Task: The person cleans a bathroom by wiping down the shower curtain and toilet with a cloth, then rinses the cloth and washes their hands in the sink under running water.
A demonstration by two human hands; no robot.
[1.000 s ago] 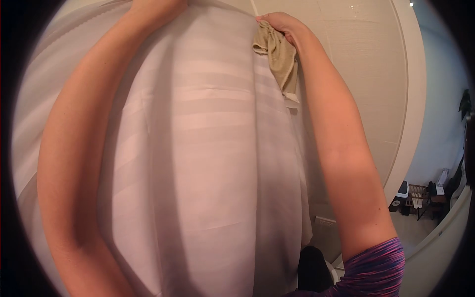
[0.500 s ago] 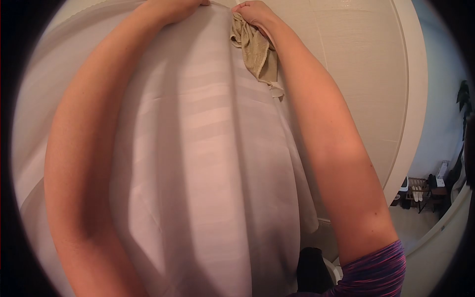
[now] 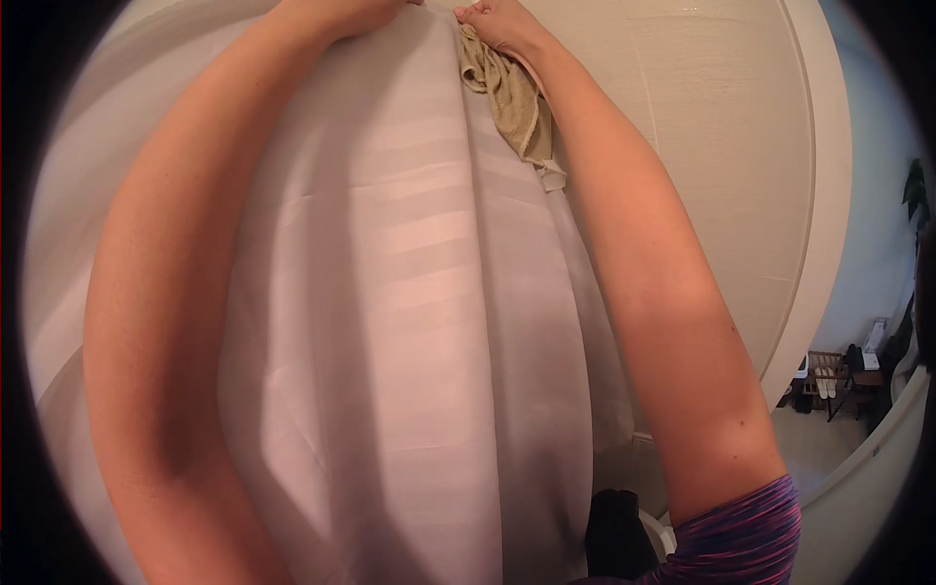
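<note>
Head view: both hands at curtain's top edge [image 3: 419, 292].

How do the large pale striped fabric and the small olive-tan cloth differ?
The large pale striped fabric fills much of the view; the olive-tan cloth is far smaller. The fabric falls in long folds; the cloth bunches beneath the right hand. The fabric has tonal stripes; the cloth shows none. Both hang down.

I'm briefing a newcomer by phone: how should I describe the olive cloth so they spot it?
Start with the pale striped fabric filling the middle. Follow it up to the right hand near its top edge. From that hand hangs the olive cloth, crumpled and greener than the fabric beside it.
</note>
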